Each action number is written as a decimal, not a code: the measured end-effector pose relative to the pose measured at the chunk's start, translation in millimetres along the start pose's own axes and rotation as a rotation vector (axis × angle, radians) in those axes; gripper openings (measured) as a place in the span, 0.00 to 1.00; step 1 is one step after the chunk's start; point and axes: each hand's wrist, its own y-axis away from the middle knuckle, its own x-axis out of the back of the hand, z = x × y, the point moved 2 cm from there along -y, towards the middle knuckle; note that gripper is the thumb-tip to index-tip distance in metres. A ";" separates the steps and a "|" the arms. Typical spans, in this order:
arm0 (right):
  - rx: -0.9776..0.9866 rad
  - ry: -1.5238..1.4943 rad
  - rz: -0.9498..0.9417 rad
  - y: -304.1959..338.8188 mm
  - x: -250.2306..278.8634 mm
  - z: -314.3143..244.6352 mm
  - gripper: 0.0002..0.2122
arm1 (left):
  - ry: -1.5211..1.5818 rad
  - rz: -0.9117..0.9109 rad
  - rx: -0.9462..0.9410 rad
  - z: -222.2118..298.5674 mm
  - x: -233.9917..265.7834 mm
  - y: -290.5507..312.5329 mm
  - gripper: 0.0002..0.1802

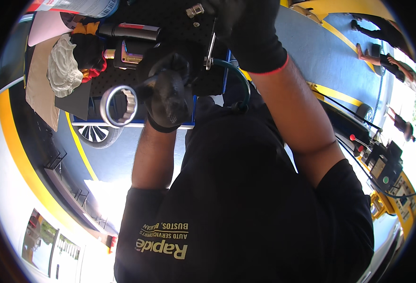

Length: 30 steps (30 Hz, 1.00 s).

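Above a black perforated bench surface [177,23], grips a polished silver ring-ended wrench [131,104] in the closed black-gloved left hand [170,89], with its long axis running leftward from hand to ring. Has the black-gloved right hand [250,35] farther from that ring, up and to the right, just beside a slim silver tool [210,49]; cannot tell whether grasping it, with fingertips hidden.

Shows black on left glove [170,92] | black with red cuff edge [270,71] on right glove [260,47] | silver on ring wrench [106,106] | cream-white on cloth [64,59] | yellow stripes [337,94] on blue floor [319,52]
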 end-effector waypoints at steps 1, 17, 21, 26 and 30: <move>0.028 -0.071 -0.048 -12.2 9.0 8.9 0.10 | 0.067 0.019 0.049 -0.7 1.5 -0.4 0.30; 0.166 0.050 -0.337 -24.9 26.5 34.1 0.18 | 0.117 0.005 0.071 -1.3 -25.4 -31.2 0.45; 0.374 0.212 -0.475 -51.9 37.4 44.4 0.19 | 0.038 -0.112 0.058 13.0 -37.1 -39.4 0.42; 0.257 -0.022 -0.320 -46.9 31.5 44.2 0.16 | -0.250 -0.009 0.145 38.3 -51.1 -47.2 0.56; 0.109 -0.113 -0.469 -54.1 44.3 37.8 0.09 | -0.089 0.025 -0.141 55.6 -68.7 -57.7 0.55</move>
